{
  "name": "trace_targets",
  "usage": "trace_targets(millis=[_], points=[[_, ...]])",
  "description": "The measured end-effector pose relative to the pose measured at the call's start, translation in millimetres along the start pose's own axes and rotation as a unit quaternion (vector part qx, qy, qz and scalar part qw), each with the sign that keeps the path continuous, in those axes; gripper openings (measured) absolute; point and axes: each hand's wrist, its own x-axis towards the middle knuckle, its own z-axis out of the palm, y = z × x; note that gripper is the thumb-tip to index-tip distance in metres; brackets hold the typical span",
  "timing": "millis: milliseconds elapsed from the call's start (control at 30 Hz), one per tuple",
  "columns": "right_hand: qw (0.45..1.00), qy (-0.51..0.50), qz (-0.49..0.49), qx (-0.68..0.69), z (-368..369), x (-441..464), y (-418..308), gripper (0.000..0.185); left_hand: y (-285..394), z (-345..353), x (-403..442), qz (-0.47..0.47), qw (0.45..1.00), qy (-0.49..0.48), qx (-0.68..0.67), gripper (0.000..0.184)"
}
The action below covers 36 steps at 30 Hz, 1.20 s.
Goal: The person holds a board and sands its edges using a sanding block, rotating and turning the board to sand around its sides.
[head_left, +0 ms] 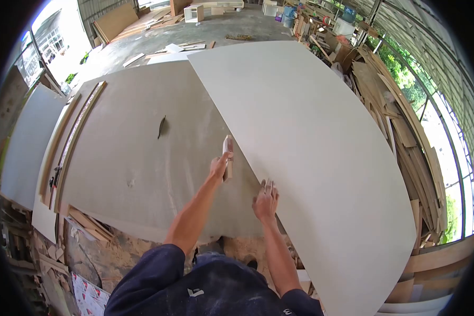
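Note:
A large white panel lies at a slant over a grey-brown board, its straight left edge running diagonally past both hands. My left hand is closed around a narrow wooden block that looks like a sanding block. The block stands close beside the panel's edge; whether it touches cannot be made out. Lower and further right, my right hand rests at the same edge. Its fingers lie stretched on the white surface, with the thumb out to the left side.
A dark curved leaf-like scrap lies on the grey-brown board. Long wooden strips run along its left side. Stacked offcuts crowd the right. Behind are sheets leaning on a wall and a white box frame.

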Motion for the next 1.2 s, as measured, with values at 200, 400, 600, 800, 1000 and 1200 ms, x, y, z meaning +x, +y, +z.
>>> trace_targets(millis=[200,400,600,800,1000,1200], points=[[0.990,-0.097,0.090,-0.056,22.1,100.1,-38.0,0.081,29.5,-2.1,75.9,-0.037,0.997,-0.062,0.019,0.055],[0.960,-0.199,0.065,-0.184,31.8,122.8,-34.8,0.066,59.7,12.2,115.1,-0.058,0.996,-0.040,-0.054,0.055],[0.966,-0.153,0.037,-0.207,59.0,115.0,-14.9,0.062,71.5,-10.6,208.5,-0.069,0.987,-0.112,-0.096,0.063],[0.960,-0.205,0.044,-0.187,-32.4,79.6,-39.0,0.070,115.3,-12.2,249.8,0.054,0.964,-0.064,-0.252,0.061],[0.974,-0.150,0.037,-0.166,-32.4,36.7,-29.0,0.064,162.4,-33.8,235.2,0.069,0.996,0.003,-0.061,0.055],[0.975,-0.143,0.038,-0.166,-31.7,-12.8,-26.8,0.073,152.6,-38.6,211.7,0.032,0.997,0.073,0.001,0.059]])
